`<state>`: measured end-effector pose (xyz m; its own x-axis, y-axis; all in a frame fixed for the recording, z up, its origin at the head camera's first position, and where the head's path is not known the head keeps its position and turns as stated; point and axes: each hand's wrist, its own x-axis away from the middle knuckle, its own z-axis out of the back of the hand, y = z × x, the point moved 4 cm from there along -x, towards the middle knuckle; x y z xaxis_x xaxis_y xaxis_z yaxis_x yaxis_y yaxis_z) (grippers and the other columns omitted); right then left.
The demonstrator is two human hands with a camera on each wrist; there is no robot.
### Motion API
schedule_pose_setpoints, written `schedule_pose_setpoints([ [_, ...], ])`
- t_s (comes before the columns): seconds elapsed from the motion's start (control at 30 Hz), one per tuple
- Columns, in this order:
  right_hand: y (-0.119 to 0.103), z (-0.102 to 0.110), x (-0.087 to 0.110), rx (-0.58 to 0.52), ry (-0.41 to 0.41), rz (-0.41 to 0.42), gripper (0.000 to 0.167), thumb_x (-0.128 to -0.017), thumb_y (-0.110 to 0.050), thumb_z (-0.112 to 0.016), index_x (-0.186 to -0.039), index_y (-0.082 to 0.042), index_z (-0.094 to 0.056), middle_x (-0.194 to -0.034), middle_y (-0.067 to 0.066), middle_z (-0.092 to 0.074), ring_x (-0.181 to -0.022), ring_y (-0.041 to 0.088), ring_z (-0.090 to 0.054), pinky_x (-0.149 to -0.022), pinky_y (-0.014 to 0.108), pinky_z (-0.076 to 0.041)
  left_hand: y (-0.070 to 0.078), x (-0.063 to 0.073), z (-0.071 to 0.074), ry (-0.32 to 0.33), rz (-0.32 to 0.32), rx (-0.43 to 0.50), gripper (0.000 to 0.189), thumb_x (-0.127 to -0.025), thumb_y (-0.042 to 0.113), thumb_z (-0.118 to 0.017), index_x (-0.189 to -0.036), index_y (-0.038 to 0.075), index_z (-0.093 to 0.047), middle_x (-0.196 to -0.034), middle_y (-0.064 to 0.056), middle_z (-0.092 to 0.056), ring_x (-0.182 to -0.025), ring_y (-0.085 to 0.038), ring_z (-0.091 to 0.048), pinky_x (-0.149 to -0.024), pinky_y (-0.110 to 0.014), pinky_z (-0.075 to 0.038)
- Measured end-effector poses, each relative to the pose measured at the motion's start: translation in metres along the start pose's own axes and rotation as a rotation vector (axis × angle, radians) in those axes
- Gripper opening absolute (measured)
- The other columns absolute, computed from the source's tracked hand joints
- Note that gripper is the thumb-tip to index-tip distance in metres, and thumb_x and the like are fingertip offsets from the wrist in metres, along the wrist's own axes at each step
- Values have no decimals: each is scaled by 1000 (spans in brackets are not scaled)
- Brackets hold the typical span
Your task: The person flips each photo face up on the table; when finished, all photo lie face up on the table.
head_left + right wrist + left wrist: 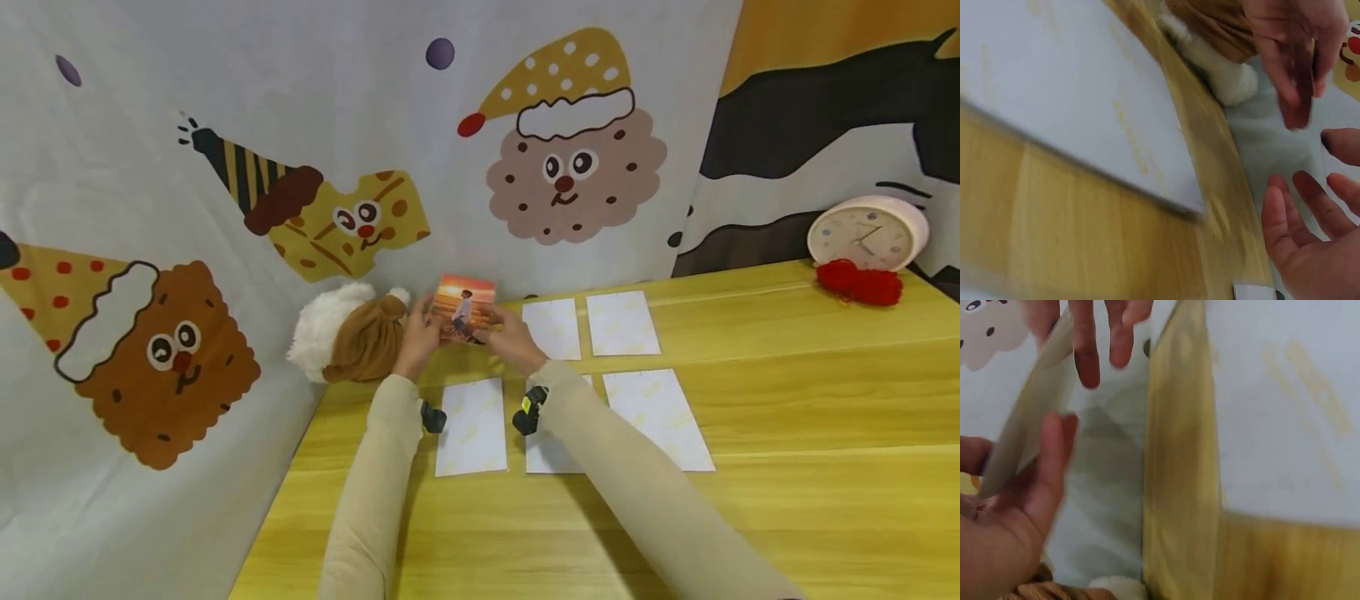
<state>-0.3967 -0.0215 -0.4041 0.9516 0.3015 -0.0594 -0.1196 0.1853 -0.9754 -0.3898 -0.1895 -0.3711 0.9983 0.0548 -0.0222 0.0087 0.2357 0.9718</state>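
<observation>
A small picture card (467, 293) with an orange sunset scene and a figure is held up near the back of the table. My left hand (422, 335) grips its left side, thumb in front. At the card's right side, my right hand (516, 340) pinches the lower corner. The left wrist view shows the card's pale back (1038, 412) between the left thumb and fingers, with right-hand fingers (1086, 353) at its upper end. A brown and white plush toy (356, 333) sits just left of the left hand. White sheets (471, 427) lie below the hands.
Several more white sheets (652, 417) lie in rows on the yellow wood-grain table (787, 400). A round white clock (870, 233) stands at the back right, with red yarn (858, 282) before it. A cartoon-printed cloth (450, 208) hangs behind the table.
</observation>
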Motion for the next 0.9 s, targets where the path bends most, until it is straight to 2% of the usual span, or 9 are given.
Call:
schedule_pose_setpoints([
  [0.1, 0, 6, -2, 183, 0, 12, 61, -99, -20, -64, -155, -18, -39, -151, 12, -50, -115, 36, -65, -93, 48, -56, -8, -7, 0, 4, 29, -130, 53, -105, 7, -45, -157, 8, -32, -87, -4, -58, -62, -9, -52, -82, -48, -59],
  [0.17, 1, 10, -4, 334, 4, 23, 62, -98, -21, -65, -154, -13, -40, -147, 14, -54, -120, 33, -62, -98, 47, -54, -14, -12, -2, -6, 56, -259, 51, -104, 9, -50, -154, 6, -39, -78, -5, -57, -58, -9, -49, -68, -41, -56],
  [0.3, 3, 10, -11, 583, -26, 50, 62, -95, -20, -68, -150, -5, -44, -142, 18, -58, -128, 36, -58, -106, 50, -50, -26, -19, -2, -32, 111, -497, 45, -102, 16, -55, -146, 6, -52, -108, -15, -71, -72, -16, -58, -63, -31, -47],
  [0.37, 4, 6, -15, 676, -50, 62, 60, -94, -20, -68, -147, -3, -47, -138, 19, -61, -126, 37, -59, -106, 49, -50, -29, -21, 0, -23, 113, -612, 40, -100, 18, -56, -138, 6, -61, -127, -15, -69, -94, -22, -65, -74, -33, -53],
  [0.47, 7, 0, -21, 801, -75, 88, 52, -92, -22, -69, -138, -3, -54, -128, 18, -67, -117, 36, -65, -102, 48, -53, -29, -22, 3, -6, 85, -780, 35, -96, 20, -60, -127, 6, -70, -131, -12, -69, -120, -27, -63, -95, -38, -54],
  [0.6, 11, -9, -25, 872, -122, 69, 32, -91, -20, -66, -119, -4, -65, -112, 14, -73, -100, 29, -68, -89, 44, -57, -27, -21, 4, -13, 76, -944, 28, -91, 21, -69, -115, 9, -76, -123, -10, -73, -119, -31, -64, -99, -41, -54],
  [0.73, 12, -11, -26, 932, -167, 48, 14, -93, -17, -61, -99, -7, -69, -102, 11, -73, -85, 24, -64, -78, 41, -55, -27, -19, 0, -40, 95, -944, 23, -89, 21, -76, -108, 8, -79, -117, -11, -75, -111, -30, -67, -92, -41, -57],
  [0.8, 9, -11, -25, 941, -172, 66, 14, -95, -18, -60, -99, -8, -69, -103, 11, -73, -86, 23, -64, -79, 41, -55, -26, -18, 0, -48, 88, -942, 24, -88, 22, -77, -108, 8, -79, -117, -11, -75, -109, -29, -67, -92, -41, -57],
  [0.9, 6, -5, -22, 896, -194, 68, 28, -99, -23, -59, -120, -5, -65, -106, 13, -72, -87, 24, -66, -82, 41, -56, -19, -16, 0, -42, 52, -1003, 26, -92, 23, -71, -113, 9, -76, -118, -10, -74, -109, -29, -66, -93, -42, -55],
])
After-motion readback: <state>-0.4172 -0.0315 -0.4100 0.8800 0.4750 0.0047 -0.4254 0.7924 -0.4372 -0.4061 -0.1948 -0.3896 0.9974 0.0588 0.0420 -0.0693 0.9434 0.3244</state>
